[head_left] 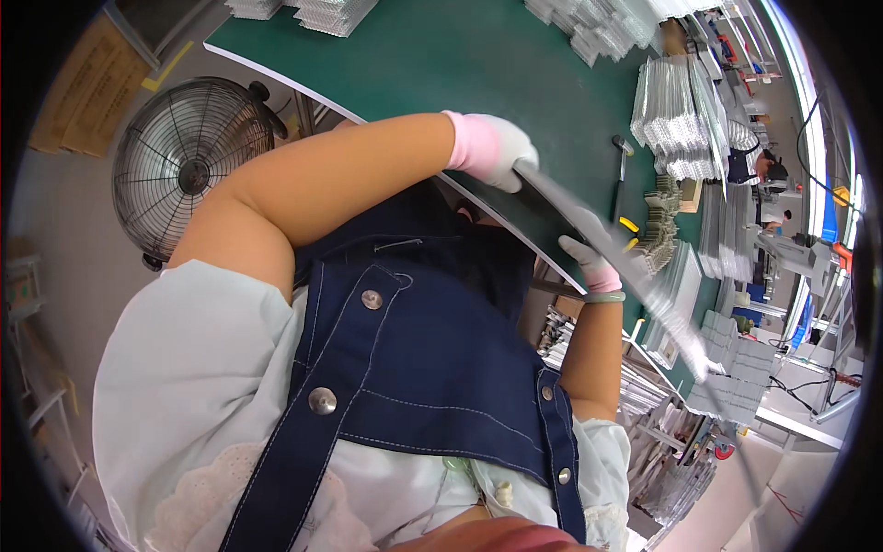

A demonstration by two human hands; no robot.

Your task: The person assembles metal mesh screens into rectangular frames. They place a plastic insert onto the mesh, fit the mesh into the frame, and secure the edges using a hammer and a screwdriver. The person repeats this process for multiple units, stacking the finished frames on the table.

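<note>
A long, narrow silver-grey strip, seemingly metal, slants from the middle of the view toward the lower right; its far part is smeared by motion. My left hand, in a white glove with a pink cuff, is closed on its upper end. My right hand, gloved the same way, is closed at the strip further along, and part of that hand is hidden behind it. Both hands are over the near edge of a green-topped table.
Stacks of ridged silver pieces stand on the table's right side, with more at its far edge. A dark-handled tool lies near them. A black floor fan stands at left. Another person is at far right.
</note>
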